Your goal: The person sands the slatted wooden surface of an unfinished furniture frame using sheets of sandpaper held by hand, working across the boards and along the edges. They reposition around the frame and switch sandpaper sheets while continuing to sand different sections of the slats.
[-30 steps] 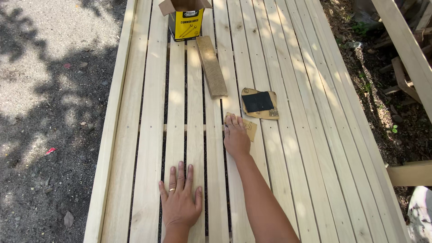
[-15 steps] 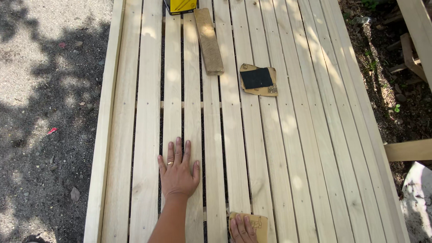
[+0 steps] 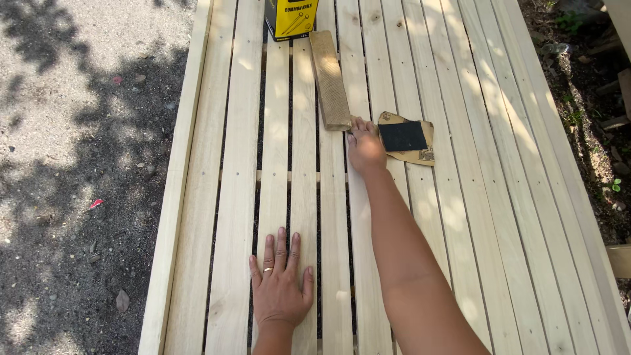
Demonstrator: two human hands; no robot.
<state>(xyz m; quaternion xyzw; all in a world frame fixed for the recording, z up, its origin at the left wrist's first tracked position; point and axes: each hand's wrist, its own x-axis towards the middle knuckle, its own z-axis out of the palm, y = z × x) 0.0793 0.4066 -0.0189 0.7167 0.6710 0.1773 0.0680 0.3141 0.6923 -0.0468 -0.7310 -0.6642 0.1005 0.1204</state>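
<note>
**Pressing Down on Pale Slats in Dappled Sun**

Lying flat on the worktop (image 3: 223, 197), the left hand (image 3: 281, 286) has its fingers spread and its palm down across two of the pale wooden slats at the near edge of the view; it grips nothing, and a ring shows on one finger. The right hand (image 3: 365, 146) reaches farther up the slats with the arm stretched out, palm down and fingers curled a little. It presses on the boards just beside the near end of a short wooden block (image 3: 330, 80), and its fingertips seem to touch that block's corner. Whether anything lies under this hand cannot be told, since the palm covers the spot.

Right of the right hand, touching or nearly touching it, lies a sheet of sandpaper (image 3: 424, 148) with its tan backing up, and a smaller dark piece (image 3: 402, 136) rests on top of it. The wooden block lies lengthwise along one slat and runs from the hand toward the far end. At its far end stands a yellow and black box of nails (image 3: 290, 18), partly cut off by the top of the frame.

The slats run near to far with narrow dark gaps between them. Left of the worktop is gravelly ground (image 3: 72, 164) in leaf shadow, with a small red scrap (image 3: 95, 204) on it. On the right lie dirt, a few green weeds and bits of timber (image 3: 611, 98).
</note>
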